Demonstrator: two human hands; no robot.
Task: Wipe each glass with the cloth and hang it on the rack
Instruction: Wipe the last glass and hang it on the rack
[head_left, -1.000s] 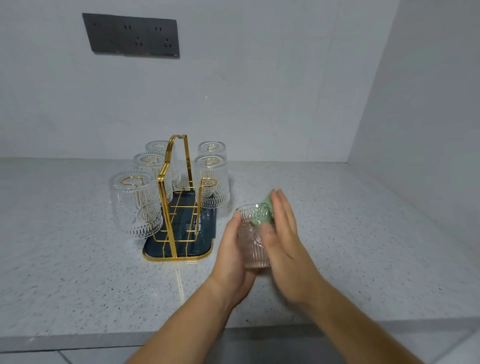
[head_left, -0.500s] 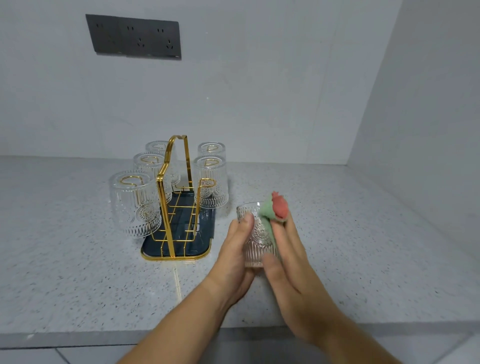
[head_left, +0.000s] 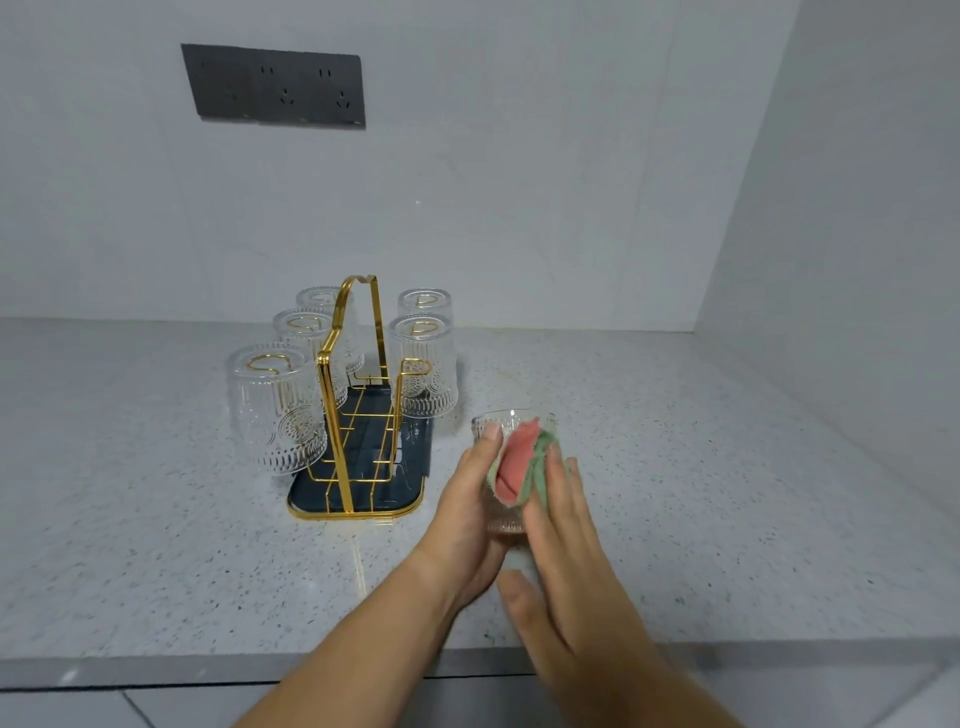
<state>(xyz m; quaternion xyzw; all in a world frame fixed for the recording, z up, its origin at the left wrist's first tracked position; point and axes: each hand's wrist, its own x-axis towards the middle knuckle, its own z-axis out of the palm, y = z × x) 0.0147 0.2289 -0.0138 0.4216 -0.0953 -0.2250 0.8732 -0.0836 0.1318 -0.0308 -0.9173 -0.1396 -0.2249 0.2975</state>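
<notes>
Since half a second ago, the cloth (head_left: 519, 465) has come down from above the rim to lie against the near side of the glass (head_left: 514, 421), and the right grip (head_left: 566, 582) has slid lower in the frame with it. More of the cloth's pink face shows now, edged with green.

The glass sits upright at centre right of the frame, just right of the rack (head_left: 330, 415) and apart from it. The left grip (head_left: 467, 509) holds the glass from the left side, thumb up by the rim and the other fingers hidden behind the glass. The right grip is spread: its fingers (head_left: 553, 467) lie straight and press the cloth to the glass, while the thumb points away toward lower left. Whether the glass's base touches the surface (head_left: 156, 545) cannot be told.

Left of centre, the gold wire rack stands on a dark tray (head_left: 306, 499) on the speckled surface. Five hung glasses (head_left: 275, 410) sit upside down on its hooks, three on the left side and two on the right. A dark socket panel (head_left: 272, 85) is fixed to the wall at upper left.
</notes>
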